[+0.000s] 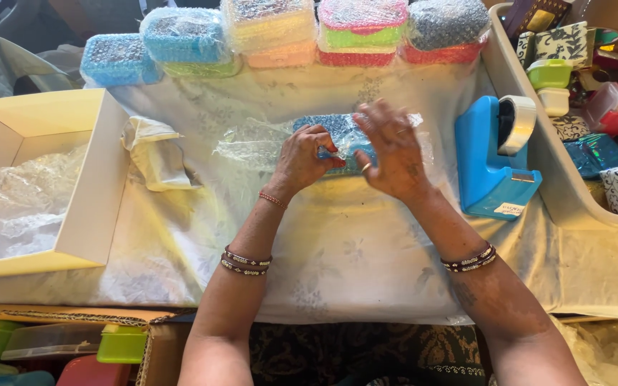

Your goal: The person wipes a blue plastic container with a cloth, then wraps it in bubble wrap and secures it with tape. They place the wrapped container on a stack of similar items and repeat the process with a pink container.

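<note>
Blue box half-swathed in clear bubble wrap.

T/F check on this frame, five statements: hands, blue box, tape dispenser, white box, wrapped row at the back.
1. Both hands are on a blue box in bubble wrap. True: the left hand and right hand rest on the blue box at mid table.
2. The tape dispenser is red. False: the tape dispenser is blue, with a white roll.
3. The dispenser sits to the person's right of the hands. True.
4. The white box at the left is closed. False: the white box is open, with clear wrap inside.
5. The wrapped boxes at the back lie in a heap. False: the wrapped boxes stand in a row along the table's far edge.
</note>
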